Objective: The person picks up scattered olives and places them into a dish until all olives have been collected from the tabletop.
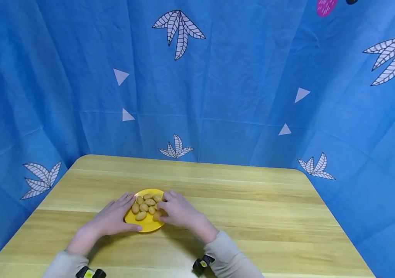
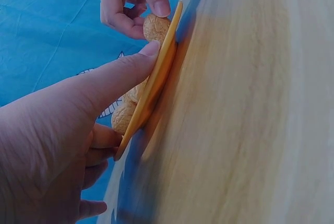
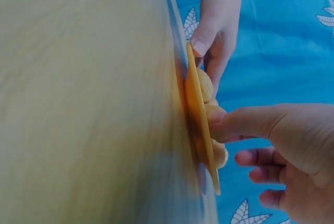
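Observation:
A round yellow plate (image 1: 147, 226) sits on the table and bears several tan, oval walnuts (image 1: 150, 202) with rough shells. My left hand (image 1: 114, 219) holds the plate at its left side, the thumb on the near rim and the fingers farther round the edge. At the plate's right side my right hand (image 1: 180, 210) pinches a walnut (image 3: 212, 113) between thumb and fingers, low over the plate. The fingertips partly hide this walnut in the head view. Other walnuts lie close together about the plate's middle.
The light wooden table (image 1: 253, 216) extends far to the right of the plate. A blue curtain (image 1: 239, 77) with white leaf prints hangs behind the table and along its sides. Dark bands with small devices (image 1: 90, 272) sit at both wrists.

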The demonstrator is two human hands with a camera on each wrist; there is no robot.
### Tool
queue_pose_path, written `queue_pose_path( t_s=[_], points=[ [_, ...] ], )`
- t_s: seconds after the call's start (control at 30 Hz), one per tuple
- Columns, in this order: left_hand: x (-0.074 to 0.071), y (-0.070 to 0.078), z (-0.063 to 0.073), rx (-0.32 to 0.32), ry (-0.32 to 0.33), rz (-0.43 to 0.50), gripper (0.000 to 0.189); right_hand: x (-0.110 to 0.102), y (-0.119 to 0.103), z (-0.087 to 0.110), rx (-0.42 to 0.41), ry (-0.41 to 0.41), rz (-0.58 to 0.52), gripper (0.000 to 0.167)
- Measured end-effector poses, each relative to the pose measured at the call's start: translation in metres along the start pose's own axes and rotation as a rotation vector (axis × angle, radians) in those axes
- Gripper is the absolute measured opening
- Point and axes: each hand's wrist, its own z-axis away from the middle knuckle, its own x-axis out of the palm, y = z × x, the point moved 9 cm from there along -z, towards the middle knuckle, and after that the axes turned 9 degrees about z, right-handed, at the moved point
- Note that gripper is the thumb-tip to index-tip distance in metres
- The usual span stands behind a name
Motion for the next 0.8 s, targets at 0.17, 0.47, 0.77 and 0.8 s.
queue_pose_path(
  t_s=[0.17,0.47,0.77,0.8],
  points=[
    [0.0014,-0.0026,0.0008,0.001,0.0,-0.002,0.112,0.0023,-0.002,-0.0009,0.006,-0.005,-0.005,0.027],
    [0.0007,-0.0001,0.0,-0.001,-0.009,0.014,0.111,-0.0038,0.0024,-0.0002,0.022,0.017,0.0,0.023],
    [0.0,-0.0023,0.0,-0.002,-0.001,0.0,0.111,-0.0025,0.0054,-0.0015,0.039,-0.002,-0.025,0.021],
    [0.0003,-0.0024,-0.0004,-0.001,-0.002,-0.001,0.111,-0.0028,0.0058,-0.0011,0.04,-0.003,-0.027,0.021]
  ],
)
